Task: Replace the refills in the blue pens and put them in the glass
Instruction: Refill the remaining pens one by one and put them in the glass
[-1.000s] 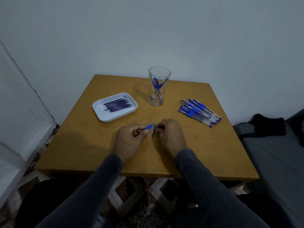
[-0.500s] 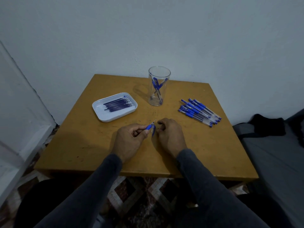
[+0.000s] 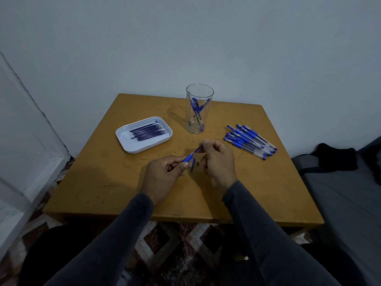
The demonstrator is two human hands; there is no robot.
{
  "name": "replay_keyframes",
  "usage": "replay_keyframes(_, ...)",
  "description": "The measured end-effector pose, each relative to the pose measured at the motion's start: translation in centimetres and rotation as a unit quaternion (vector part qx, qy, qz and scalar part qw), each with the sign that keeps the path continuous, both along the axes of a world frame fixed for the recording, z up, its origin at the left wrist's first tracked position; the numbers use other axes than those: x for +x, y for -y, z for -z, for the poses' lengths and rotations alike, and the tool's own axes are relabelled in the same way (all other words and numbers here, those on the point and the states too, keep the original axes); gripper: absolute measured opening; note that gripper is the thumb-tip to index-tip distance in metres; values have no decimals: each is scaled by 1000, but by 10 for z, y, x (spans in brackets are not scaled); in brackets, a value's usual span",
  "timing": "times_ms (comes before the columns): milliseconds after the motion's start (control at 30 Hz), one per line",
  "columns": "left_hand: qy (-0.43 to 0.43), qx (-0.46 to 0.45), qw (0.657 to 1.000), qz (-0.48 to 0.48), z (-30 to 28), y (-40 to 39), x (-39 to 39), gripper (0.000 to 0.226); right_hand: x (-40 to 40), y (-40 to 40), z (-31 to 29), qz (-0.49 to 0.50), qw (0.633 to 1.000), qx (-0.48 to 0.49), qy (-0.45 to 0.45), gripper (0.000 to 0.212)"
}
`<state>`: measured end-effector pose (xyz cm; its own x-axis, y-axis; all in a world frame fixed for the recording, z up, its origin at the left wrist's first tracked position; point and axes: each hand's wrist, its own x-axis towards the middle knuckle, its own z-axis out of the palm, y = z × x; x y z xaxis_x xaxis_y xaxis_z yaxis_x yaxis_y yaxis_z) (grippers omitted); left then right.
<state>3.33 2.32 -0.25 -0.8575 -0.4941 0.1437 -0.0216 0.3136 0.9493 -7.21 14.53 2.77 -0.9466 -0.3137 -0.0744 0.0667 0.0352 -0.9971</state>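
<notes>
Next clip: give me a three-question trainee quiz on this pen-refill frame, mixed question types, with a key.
1. True or false: the glass already holds some blue pens.
2. Which container holds the loose refills? A) the glass B) the white tray C) a cardboard box
3. Fill in: the pile of pens lies on the table to the ____ of the glass, from the person's side.

Key
1. True.
2. B.
3. Right. Meanwhile the left hand grips the pen body, and the right hand pinches the thin refill sticking out of it.
</notes>
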Motion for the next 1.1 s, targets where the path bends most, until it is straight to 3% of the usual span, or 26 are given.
replay_keyframes(167, 2, -28, 1000, 4, 6, 2, -1, 11, -20, -10, -14, 180, 981, -74, 10, 22)
replay_keyframes(233, -4, -27, 1000, -2, 9, 4, -1, 10, -27, -17, -13, 213, 976, -43, -4, 21)
replay_keyframes(333, -3, -42, 999, -5, 9, 5, -2, 11, -32, -34, -5, 165, 981, 102, -21, 21)
replay_keyframes(400, 0, -48, 999, -1, 8, 4, -3, 10, -32, -45, 3, 130, 965, 210, -84, 30)
replay_keyframes(467, 1, -58, 998, 0, 6, 3, -2, 11, -31, -52, 10, 97, 949, 271, -126, 25)
replay_keyframes(567, -1, -60, 998, 1, 7, 3, -2, 12, -31, -57, 16, 55, 922, 366, -112, 11)
replay_keyframes(633, -1, -62, 998, 3, 7, 3, -2, 13, -32, -60, 21, 44, 904, 414, -95, 20)
replay_keyframes(767, 1, -54, 999, 2, 7, 3, -2, 13, -33, -58, 33, 43, 881, 468, -53, 21)
replay_keyframes(900, 6, -51, 999, 6, 8, 3, -2, 13, -29, -56, 33, 54, 888, 457, -15, 31)
replay_keyframes(1100, 3, -43, 999, 6, 8, 4, -2, 13, -16, -57, 34, 10, 871, 480, -109, 44)
